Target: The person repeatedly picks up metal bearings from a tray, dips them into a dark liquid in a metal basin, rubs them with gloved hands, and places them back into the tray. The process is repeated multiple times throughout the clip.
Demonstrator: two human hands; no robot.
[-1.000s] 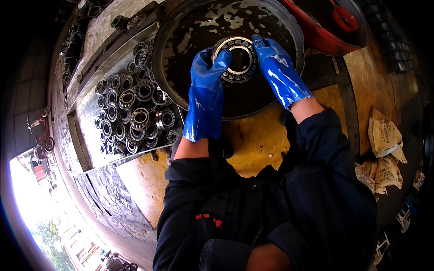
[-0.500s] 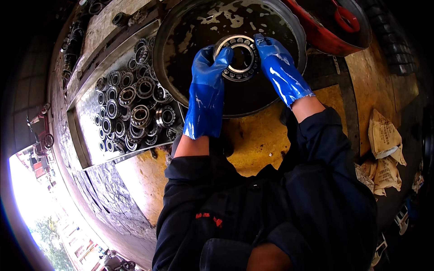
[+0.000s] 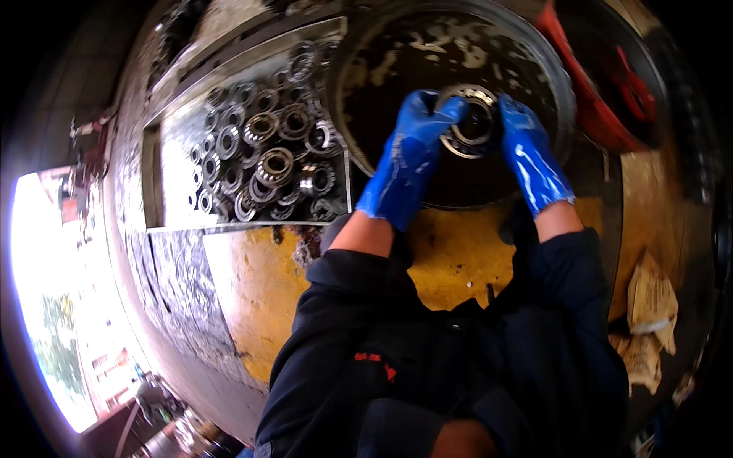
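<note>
A large metal roller bearing [image 3: 468, 143] is held between my two blue-gloved hands, over a round basin [image 3: 566, 76] of dark liquid with patches of foam. My left hand [image 3: 429, 114] grips the bearing's left side, thumb across its upper face. On the opposite side, my right hand [image 3: 521, 122] has its fingers closed against the rim. The bearing's inner ring and rollers face up toward me. Both gloves look wet and shiny. What my fingers do beneath the bearing is hidden.
To the left of the basin, a shallow metal tray [image 3: 154, 179] holds many loose bearings [image 3: 275, 166]. A red tub [image 3: 574, 88] with a red object inside stands at the right. Torn paper sacks [image 3: 651, 298] lie at the lower right, past the yellow surface [image 3: 458, 248].
The view has turned, so the basin, tray and hands sit farther right in the picture. My hands still hold the bearing over the basin.
</note>
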